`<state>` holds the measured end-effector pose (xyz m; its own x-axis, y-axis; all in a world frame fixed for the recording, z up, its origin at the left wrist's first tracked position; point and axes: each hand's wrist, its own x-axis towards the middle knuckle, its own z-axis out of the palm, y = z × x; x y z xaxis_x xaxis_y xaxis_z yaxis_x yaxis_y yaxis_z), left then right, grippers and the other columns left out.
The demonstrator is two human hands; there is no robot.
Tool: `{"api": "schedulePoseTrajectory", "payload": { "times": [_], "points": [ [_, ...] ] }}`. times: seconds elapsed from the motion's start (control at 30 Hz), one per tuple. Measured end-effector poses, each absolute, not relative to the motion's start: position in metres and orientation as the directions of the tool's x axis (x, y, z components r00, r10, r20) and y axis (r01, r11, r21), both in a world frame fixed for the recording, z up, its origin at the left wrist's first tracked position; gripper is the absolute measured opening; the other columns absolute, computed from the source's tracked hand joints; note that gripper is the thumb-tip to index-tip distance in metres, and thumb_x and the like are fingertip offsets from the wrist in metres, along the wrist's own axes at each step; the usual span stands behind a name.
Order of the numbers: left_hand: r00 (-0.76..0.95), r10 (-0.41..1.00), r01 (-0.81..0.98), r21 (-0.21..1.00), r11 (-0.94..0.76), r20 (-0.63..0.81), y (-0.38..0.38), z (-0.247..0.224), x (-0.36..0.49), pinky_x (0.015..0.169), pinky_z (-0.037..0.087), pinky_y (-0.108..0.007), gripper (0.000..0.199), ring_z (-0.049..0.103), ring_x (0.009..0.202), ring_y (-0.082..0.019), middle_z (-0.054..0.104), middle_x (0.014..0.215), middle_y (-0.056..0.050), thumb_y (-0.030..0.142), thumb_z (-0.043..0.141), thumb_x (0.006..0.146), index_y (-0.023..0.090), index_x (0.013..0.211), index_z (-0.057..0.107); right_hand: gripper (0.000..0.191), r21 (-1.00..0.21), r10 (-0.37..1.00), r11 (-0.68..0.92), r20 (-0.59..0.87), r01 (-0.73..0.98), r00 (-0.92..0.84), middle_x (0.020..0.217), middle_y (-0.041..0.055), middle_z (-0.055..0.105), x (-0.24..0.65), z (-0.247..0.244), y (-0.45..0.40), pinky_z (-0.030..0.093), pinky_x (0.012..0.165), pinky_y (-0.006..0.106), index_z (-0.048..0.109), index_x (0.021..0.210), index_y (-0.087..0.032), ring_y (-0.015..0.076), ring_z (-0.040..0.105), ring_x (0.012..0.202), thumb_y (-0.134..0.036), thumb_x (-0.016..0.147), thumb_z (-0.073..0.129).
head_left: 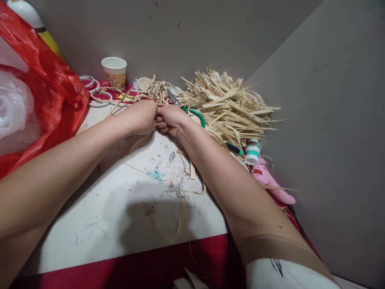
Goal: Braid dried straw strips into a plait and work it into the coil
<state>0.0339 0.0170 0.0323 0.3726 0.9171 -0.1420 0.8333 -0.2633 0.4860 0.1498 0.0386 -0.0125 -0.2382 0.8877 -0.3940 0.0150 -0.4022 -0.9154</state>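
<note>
My left hand (146, 116) and my right hand (171, 118) meet over the far part of the white board (114, 208), both closed with knuckles touching. A thin pale straw strip (140, 142) hangs below my left fingers, and its pinched end is mostly hidden between the hands. Another stiff strip (119, 102) slants up behind my left wrist. Right beside my right wrist lie scissors with green handles (197, 115), blades pointing away. Beyond the hands sits a heap of braided straw cord (158, 91) with a small coiled round (145, 83).
A large bundle of dried straw (234, 106) leans at the back right, near a small white bottle (252, 151) and a pink pouch (272, 182). A paper cup (116, 76) and white rings (100, 99) stand behind. A red plastic bag (57, 88) fills the left.
</note>
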Motion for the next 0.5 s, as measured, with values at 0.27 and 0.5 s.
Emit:
{"api": "schedulePoseTrajectory", "payload": {
  "times": [0.27, 0.5],
  "points": [
    [0.198, 0.974, 0.57, 0.821, -0.023, -0.111, 0.042, 0.034, 0.007, 0.06, 0.041, -0.025, 0.008, 0.053, 0.057, -0.011, 0.055, 0.058, -0.003, 0.013, 0.057, 0.074, 0.01, 0.067, 0.061, 0.025, -0.88, 0.826, -0.475, -0.456, 0.026, -0.332, 0.039, -0.0105, 0.026, 0.156, -0.007, 0.038, 0.01, 0.03, 0.013, 0.043, 0.064, -0.015, 0.0016, 0.019, 0.028, -0.011, 0.088, 0.039],
    [0.377, 0.826, 0.262, 0.903, 0.339, -0.42, 0.044, 0.012, 0.019, 0.064, 0.041, -0.021, 0.019, 0.054, 0.056, -0.006, 0.049, 0.054, 0.002, 0.006, 0.048, 0.08, 0.011, 0.063, 0.053, 0.023, -0.866, 0.806, -0.499, -0.457, -0.017, -0.375, 0.041, -0.0108, 0.026, 0.16, -0.011, 0.041, 0.012, 0.03, 0.011, 0.042, 0.067, -0.015, 0.0012, 0.02, 0.029, -0.011, 0.089, 0.037]
  ]
}}
